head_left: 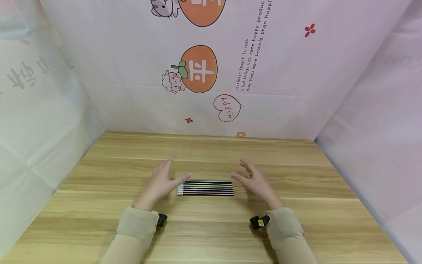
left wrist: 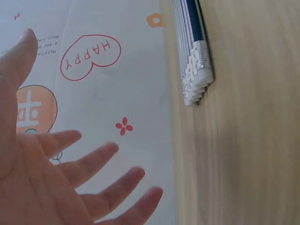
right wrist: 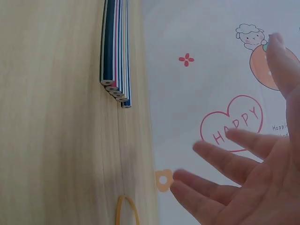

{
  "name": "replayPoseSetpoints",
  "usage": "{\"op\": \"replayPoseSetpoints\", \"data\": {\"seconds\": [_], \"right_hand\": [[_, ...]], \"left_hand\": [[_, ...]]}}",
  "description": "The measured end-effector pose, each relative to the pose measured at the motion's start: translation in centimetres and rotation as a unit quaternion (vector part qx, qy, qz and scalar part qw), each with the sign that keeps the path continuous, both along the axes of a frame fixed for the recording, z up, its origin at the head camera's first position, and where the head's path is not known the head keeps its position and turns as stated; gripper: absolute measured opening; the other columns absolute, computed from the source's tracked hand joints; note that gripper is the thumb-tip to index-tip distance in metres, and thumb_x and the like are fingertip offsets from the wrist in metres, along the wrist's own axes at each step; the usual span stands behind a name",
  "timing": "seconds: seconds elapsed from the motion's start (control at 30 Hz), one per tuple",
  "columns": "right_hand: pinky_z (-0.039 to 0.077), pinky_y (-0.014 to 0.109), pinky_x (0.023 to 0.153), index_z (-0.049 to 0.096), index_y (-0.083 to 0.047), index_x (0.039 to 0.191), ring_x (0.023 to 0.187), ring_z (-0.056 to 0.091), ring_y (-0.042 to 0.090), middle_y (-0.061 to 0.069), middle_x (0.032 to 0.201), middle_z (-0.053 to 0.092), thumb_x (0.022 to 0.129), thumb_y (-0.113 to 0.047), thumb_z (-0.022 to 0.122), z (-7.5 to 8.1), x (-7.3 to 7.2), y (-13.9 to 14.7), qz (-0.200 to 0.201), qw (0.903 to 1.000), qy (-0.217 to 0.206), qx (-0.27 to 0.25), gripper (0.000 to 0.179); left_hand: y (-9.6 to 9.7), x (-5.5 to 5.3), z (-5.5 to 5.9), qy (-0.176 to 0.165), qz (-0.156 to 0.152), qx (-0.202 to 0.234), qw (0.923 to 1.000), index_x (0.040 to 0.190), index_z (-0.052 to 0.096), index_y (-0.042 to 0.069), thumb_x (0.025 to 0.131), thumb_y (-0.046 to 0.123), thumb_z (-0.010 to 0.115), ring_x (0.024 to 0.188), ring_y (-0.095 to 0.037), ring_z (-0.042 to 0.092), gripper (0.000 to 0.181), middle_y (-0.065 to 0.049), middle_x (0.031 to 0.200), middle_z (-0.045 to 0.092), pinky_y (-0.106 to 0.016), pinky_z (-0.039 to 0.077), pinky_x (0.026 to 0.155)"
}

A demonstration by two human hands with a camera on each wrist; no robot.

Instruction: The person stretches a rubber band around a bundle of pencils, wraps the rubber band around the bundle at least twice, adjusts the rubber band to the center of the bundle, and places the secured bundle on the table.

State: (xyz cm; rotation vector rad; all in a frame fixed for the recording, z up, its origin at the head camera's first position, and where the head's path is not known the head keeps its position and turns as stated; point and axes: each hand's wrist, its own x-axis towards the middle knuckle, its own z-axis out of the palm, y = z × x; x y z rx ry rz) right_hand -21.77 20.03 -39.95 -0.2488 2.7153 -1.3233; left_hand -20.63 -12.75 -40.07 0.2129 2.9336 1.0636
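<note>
Several striped pencils lie side by side in a flat row on the table. Their white eraser ends point left, and the flat, unsharpened ends point right. My left hand hovers by the eraser ends with fingers spread, holding nothing; its thumb appears over the pencils' far left corner. Beyond the opposite ends, my right hand is also raised and empty, its fingers loosely extended. A thin yellow loop, like a rubber band, lies on the table in the right wrist view; in the head view I cannot make it out.
The wood-grain table runs back to a white printed cloth hanging behind it. Cloth walls also stand at the left and right. Each wrist wears a small black camera.
</note>
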Motion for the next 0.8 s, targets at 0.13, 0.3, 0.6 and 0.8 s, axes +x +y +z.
{"op": "replayPoseSetpoints", "data": {"seconds": [0.13,0.3,0.6,0.8], "right_hand": [[0.035,0.062,0.113,0.034,-0.01,0.153,0.14,0.037,0.048,0.018,0.155,0.04,0.091,-0.052,0.066,-0.3,-0.1,-0.3,0.017,0.9998,-0.003,0.003,0.082],[0.038,0.061,0.111,0.04,-0.011,0.151,0.139,0.041,0.041,0.011,0.153,0.045,0.087,-0.054,0.07,-0.6,-0.2,-0.7,0.032,0.9988,-0.021,0.031,0.082],[0.045,0.058,0.105,0.05,-0.009,0.144,0.13,0.051,0.038,0.017,0.144,0.053,0.088,-0.045,0.073,-1.0,-0.8,-1.6,0.065,0.9941,-0.007,0.086,0.071],[0.046,0.055,0.104,0.053,-0.008,0.142,0.127,0.053,0.035,0.015,0.142,0.055,0.084,-0.046,0.076,-1.1,-1.1,-2.1,0.071,0.9932,-0.013,0.091,0.073]], "left_hand": [[0.2,-0.2,-0.5,-0.025,-0.024,0.018,0.9993,0.16,0.018,0.023,0.081,0.075,0.061,0.15,-0.045,0.016,0.104,-0.013,0.162,0.027,-0.075,0.025,0.111],[0.7,-0.5,-0.9,-0.031,-0.053,0.014,0.998,0.155,0.034,0.018,0.077,0.061,0.076,0.146,-0.045,0.025,0.099,-0.017,0.158,0.034,-0.069,0.032,0.111],[1.3,-1.5,-1.3,-0.049,-0.082,0.001,0.9954,0.151,0.041,0.013,0.072,0.05,0.086,0.145,-0.042,0.03,0.098,-0.014,0.154,0.042,-0.066,0.034,0.111],[1.4,-1.9,-1.5,-0.059,-0.089,0.014,0.9942,0.147,0.047,0.014,0.07,0.045,0.088,0.138,-0.037,0.038,0.093,-0.008,0.144,0.053,-0.062,0.04,0.107]]}}
